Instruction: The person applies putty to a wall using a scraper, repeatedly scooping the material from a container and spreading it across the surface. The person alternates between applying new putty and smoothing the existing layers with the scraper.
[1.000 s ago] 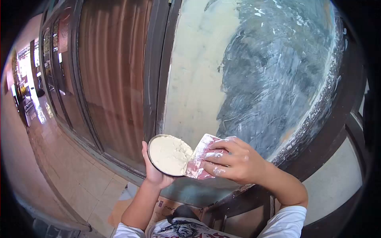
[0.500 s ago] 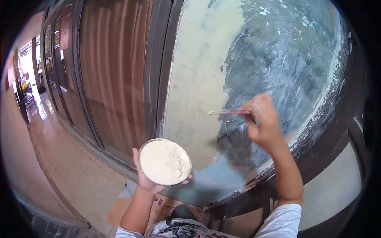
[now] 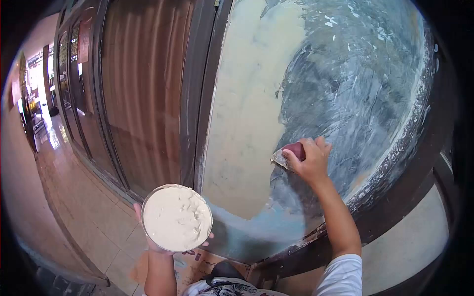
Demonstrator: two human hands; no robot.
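A round bowl of cream-coloured paste (image 3: 177, 218) rests in my left hand (image 3: 157, 245), whose fingers wrap round its underside and rim. My right hand (image 3: 312, 160) grips a putty knife (image 3: 293, 151) with a dark red handle. Its flat blade lies against the wall panel (image 3: 340, 93), at the border between a smooth cream-coated strip (image 3: 247, 98) on the left and a streaky grey-blue area on the right. Below the coated strip the surface is light blue.
A dark-framed glass window with brown curtains (image 3: 143, 89) stands left of the panel. Tiled floor (image 3: 84, 202) runs along the far left. Printed cardboard (image 3: 197, 266) lies on the floor near my body. Dark wooden framing (image 3: 395, 202) borders the lower right.
My right hand has moved down and left, turning the putty knife so its blade now meets the wall. My left hand has shifted down and left with the bowl.
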